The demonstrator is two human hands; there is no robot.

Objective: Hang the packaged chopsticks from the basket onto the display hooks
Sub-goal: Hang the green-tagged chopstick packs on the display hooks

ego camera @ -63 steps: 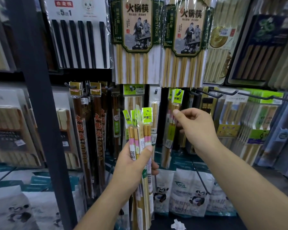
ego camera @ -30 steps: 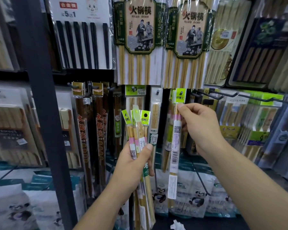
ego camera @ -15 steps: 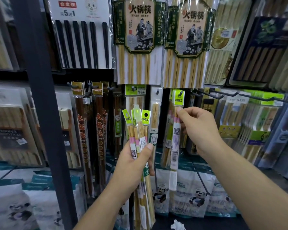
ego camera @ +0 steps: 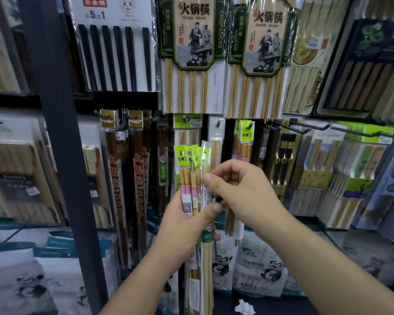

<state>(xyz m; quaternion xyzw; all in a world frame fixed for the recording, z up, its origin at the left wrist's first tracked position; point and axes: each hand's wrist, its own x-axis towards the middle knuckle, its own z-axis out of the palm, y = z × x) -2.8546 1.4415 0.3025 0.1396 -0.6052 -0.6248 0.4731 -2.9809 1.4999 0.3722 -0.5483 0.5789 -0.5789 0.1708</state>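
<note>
1. Display rack [ego camera: 123, 100]: fills the frame, with packs hanging in an upper and a lower row.
2. Dark upright post [ego camera: 55, 155]: runs top to bottom through the left of the frame.
3. 2 large hot-pot chopstick packs [ego camera: 191, 53] [ego camera: 266, 53]: side by side at upper centre. A pack of black chopsticks [ego camera: 116, 48] hangs to their left.
4. Panda-printed bags [ego camera: 255, 271]: along the bottom of the frame, below the lower row.
5. Bundle of packaged chopsticks [ego camera: 190, 176]: centre of the frame, upright, green header cards at the top, pink bands below them.
6. Left hand [ego camera: 184, 226]: fingers wrapped round the bundle at mid-length, thumb lying across its front.
7. Right hand [ego camera: 243, 189]: centre, just right of the bundle. Fingers curled inward; the thumb tip and fingers pinch the right-most pack [ego camera: 206, 155] of the bundle near its top.
8. Hung pack [ego camera: 246, 142]: same green header, on a display hook [ego camera: 250, 126] just above and right of the right hand.
9. Bare hooks [ego camera: 305, 128]: further right, lower row.
10. Crumpled white scrap [ego camera: 245, 306]: bottom centre-right.
</note>
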